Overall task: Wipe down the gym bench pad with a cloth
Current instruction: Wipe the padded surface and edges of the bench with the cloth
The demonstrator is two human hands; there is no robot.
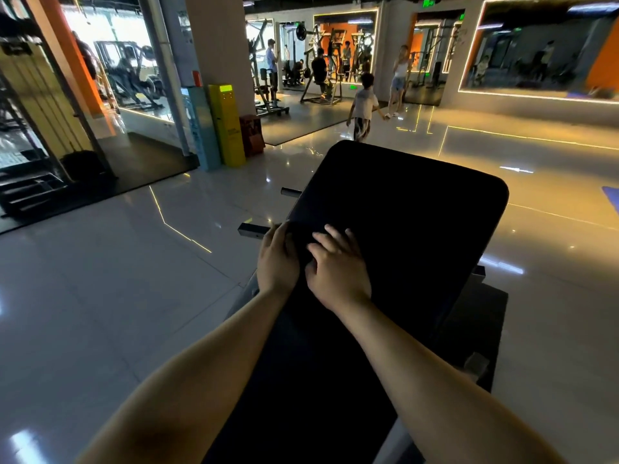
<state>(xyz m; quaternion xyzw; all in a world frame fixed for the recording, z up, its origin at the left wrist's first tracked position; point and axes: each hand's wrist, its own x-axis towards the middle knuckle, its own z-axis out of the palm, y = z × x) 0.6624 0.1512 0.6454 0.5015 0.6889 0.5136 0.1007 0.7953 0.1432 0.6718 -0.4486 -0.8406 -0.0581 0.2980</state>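
Pad (pixel 402 209): black, under both hands and stretching on past the fingertips.
Cloth (pixel 301 241): dark, barely distinct from the pad — between the two hands, at the pad's left edge.
Left hand (pixel 277 262): fingers curled on the cloth's left side.
Right hand (pixel 336 267): fingers spread, flat on the cloth — pressing rather than gripping.
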